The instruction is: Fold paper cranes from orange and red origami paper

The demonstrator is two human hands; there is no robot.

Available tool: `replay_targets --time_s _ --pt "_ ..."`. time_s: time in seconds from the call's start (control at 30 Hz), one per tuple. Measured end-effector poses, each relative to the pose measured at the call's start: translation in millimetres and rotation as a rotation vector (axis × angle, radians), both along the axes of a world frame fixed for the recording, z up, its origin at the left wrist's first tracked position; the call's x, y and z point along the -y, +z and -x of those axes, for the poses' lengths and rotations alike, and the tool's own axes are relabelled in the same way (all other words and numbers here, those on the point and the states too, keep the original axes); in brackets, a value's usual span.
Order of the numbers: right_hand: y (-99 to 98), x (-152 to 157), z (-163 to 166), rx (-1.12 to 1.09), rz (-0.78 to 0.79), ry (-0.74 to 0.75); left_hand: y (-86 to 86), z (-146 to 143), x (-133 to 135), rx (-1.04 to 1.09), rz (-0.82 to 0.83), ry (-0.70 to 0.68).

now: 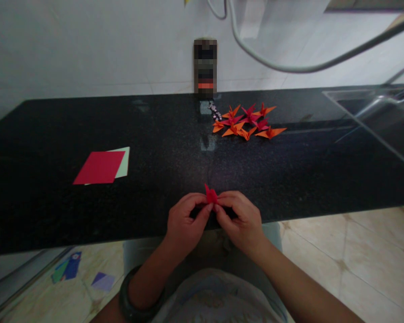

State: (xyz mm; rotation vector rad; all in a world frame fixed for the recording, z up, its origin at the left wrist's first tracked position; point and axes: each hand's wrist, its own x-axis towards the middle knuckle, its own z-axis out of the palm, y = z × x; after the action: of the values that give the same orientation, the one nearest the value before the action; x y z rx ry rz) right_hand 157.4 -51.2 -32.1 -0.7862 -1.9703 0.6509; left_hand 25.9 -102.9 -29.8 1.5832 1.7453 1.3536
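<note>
A small red folded paper piece is pinched between both my hands just above the near edge of the black counter. My left hand grips it from the left with thumb and forefinger closed. My right hand pinches it from the right, fingers curled. A dark bangle sits on my left wrist.
Several finished orange and red paper cranes lie in a cluster at the back of the counter. A red paper square on a pale sheet lies at the left. A dark blurred upright object stands against the wall. Paper scraps lie on the floor.
</note>
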Motion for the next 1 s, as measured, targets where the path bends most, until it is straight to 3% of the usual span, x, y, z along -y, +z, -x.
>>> replay_targets --time_s 0.3,0.67,1.0 --pt "5.4 -0.4 -2.0 -0.015 0.062 0.054 0.0 3.4 2.2 0.069 0.011 -0.071" --pt "6.9 -0.7 -1.0 -0.036 0.070 0.057 0.0 4.3 -0.3 0.384 0.162 -0.062" --pt "0.3 0.6 -2.9 -0.006 0.159 0.018 1.3 8.6 -2.6 0.216 0.061 -0.108"
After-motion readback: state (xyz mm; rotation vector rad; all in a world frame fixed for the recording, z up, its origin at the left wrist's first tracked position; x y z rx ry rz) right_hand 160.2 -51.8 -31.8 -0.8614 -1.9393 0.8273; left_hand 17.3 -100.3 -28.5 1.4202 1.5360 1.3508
